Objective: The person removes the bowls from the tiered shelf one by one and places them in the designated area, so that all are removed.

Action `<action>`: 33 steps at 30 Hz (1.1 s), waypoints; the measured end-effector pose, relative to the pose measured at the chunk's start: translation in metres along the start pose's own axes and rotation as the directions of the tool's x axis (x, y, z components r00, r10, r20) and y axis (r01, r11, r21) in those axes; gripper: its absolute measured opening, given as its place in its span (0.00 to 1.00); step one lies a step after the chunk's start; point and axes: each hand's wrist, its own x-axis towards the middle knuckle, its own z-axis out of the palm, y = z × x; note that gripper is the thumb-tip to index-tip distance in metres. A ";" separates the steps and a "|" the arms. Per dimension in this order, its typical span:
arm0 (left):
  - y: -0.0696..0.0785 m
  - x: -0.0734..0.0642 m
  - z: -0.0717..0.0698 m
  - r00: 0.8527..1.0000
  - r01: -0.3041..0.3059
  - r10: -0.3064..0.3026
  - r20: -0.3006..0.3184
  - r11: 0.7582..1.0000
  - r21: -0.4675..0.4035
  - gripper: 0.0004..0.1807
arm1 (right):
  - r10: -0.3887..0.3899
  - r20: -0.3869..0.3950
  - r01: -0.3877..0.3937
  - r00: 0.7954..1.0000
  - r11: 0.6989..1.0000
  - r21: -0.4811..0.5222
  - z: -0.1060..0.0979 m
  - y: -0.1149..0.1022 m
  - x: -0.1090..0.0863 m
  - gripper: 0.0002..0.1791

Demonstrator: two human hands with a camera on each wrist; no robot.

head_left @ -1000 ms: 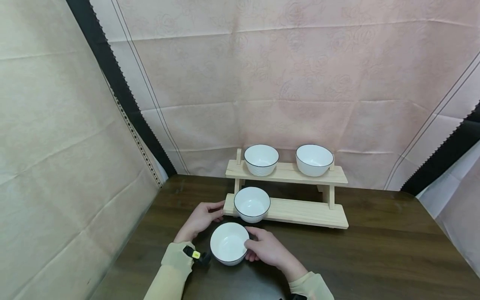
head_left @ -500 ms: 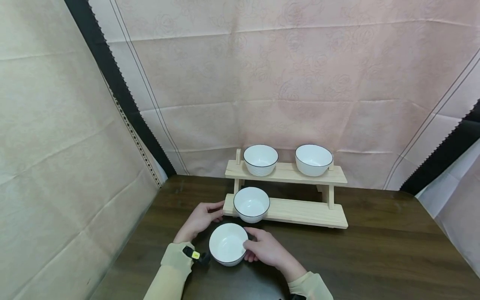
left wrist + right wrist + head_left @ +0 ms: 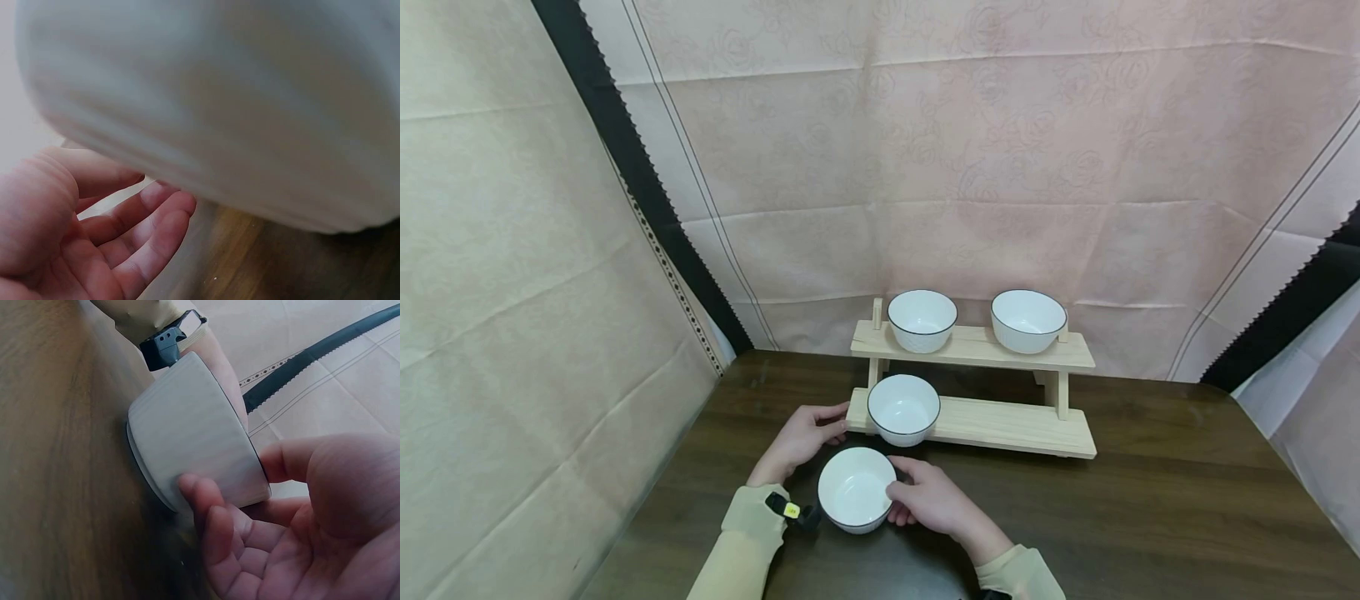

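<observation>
Nearest bowl is at my right hand, thumb and fingers pinching its right side, just near of the rack. I cannot tell whether my left hand pinches the rack. That one-sided hold could slip, knocking the lower-shelf bowl.

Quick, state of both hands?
Left hand: at left end of lower wooden shelf; grip can't be told.
Right hand: holding front dark-rimmed white bowl.

A round, dark-rimmed white bowl is held mouth-up in front of a two-tiered pale wooden stand.
</observation>
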 end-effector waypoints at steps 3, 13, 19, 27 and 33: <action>0.000 0.000 0.000 1.000 0.002 -0.002 0.001 1.000 0.003 0.21 | 0.001 0.007 -0.001 1.000 1.000 0.000 -0.001 -0.001 -0.001 0.37; -0.001 0.001 0.000 1.000 0.001 -0.001 0.001 1.000 0.008 0.22 | 0.048 0.051 -0.048 0.998 0.999 -0.009 -0.004 -0.003 -0.001 0.38; 0.001 0.000 0.000 1.000 -0.001 0.001 0.004 1.000 0.005 0.22 | 0.059 0.066 -0.057 0.996 0.998 -0.021 -0.006 -0.002 -0.002 0.37; 0.001 0.000 0.001 1.000 -0.005 0.005 0.006 1.000 0.001 0.22 | 0.073 0.074 -0.068 0.995 0.996 -0.062 -0.010 0.000 -0.004 0.38; 0.000 -0.001 0.000 1.000 -0.026 0.026 0.008 1.000 0.015 0.23 | 0.077 0.070 -0.071 0.995 0.993 -0.092 -0.015 -0.002 -0.007 0.37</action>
